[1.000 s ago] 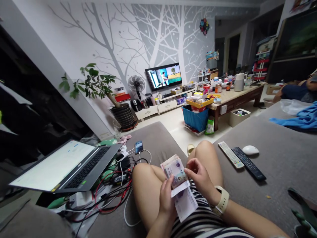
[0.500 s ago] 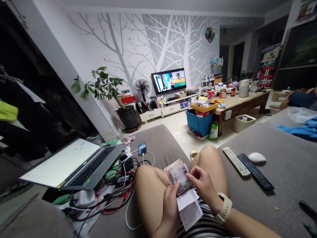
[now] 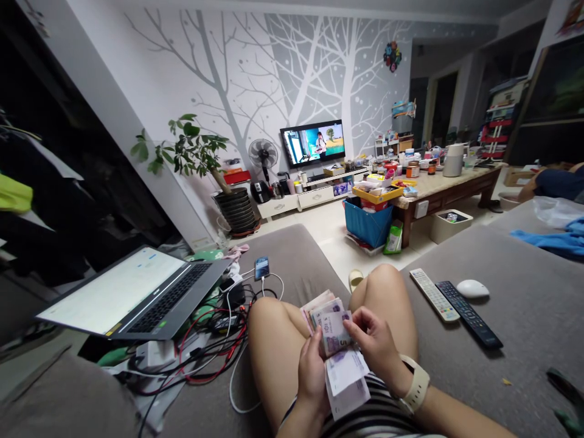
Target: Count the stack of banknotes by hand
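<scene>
A fanned stack of banknotes rests above my lap, with purple notes marked 5 on top and pinkish ones behind. My left hand is closed around the stack's left side, its thumb on the front. At the upper right, my right hand pinches the edge of the top purple note between thumb and fingers. Pale folded paper slips or notes hang below the stack, over my striped clothing. A cream watch is on my right wrist.
A laptop lies open at left beside tangled cables and a charging phone. To my right on the grey sofa are a white remote, a black remote and a white mouse.
The top purple note has shifted toward the right, so the fan is more spread. Both hands stay on the banknotes. My view has tilted slightly.
</scene>
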